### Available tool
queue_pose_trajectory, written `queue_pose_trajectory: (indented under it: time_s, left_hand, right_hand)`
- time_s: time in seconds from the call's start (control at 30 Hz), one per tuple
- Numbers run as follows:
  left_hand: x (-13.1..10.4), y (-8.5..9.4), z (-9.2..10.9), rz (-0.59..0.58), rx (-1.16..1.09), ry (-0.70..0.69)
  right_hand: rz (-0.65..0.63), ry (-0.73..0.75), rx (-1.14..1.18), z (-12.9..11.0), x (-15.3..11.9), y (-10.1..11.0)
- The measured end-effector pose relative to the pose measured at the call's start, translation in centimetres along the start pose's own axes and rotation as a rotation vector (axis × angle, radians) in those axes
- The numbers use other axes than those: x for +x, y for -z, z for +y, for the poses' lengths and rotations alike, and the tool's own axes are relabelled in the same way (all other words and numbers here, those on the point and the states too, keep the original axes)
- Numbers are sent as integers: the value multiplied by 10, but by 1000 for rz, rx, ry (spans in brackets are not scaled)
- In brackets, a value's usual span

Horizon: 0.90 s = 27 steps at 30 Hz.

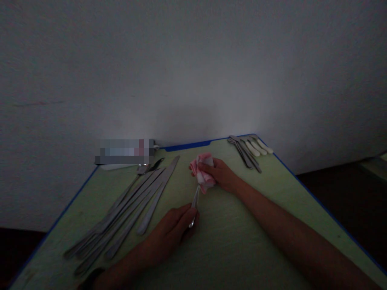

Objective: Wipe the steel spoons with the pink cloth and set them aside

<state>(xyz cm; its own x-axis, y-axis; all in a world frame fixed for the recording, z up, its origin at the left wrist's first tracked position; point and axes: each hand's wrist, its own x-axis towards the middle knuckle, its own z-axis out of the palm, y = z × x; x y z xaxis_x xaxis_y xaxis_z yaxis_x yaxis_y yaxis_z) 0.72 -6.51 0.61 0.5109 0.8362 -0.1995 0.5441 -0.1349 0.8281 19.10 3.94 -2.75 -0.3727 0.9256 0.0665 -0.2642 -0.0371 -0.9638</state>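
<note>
Near the middle of the table, my left hand [178,221] is closed on the handle of a metal utensil [196,197]. The utensil's far end is hidden inside a pink and white cloth [206,171], so its type cannot be made out. Fingers of my right hand [219,171] wrap round the cloth and press it about that end. To the left lies a spread of metal cutlery [130,209], with several knives among it. A smaller group of metal utensils [246,155] rests at the back right, beside several white-handled pieces [256,147].
The green table [236,241] has a blue edge and stands against a grey wall. At its back left is a blurred-out item [125,152] with a white edge.
</note>
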Motion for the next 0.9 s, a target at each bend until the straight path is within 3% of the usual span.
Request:
queue_pose_trajectory:
  time_s: [0.37,0.7,0.9]
  left_hand:
    - [2,-1,-2,-37,-33,-7]
    - [-2,2,9,-26,100,-11]
    - [-2,-3,9,-30,212,-74]
  right_hand:
    - [27,-24,23,-5,-2,-10]
    - [68,13,-206,-4,-3,-10]
    - [127,59,-172,-5,-4,-16]
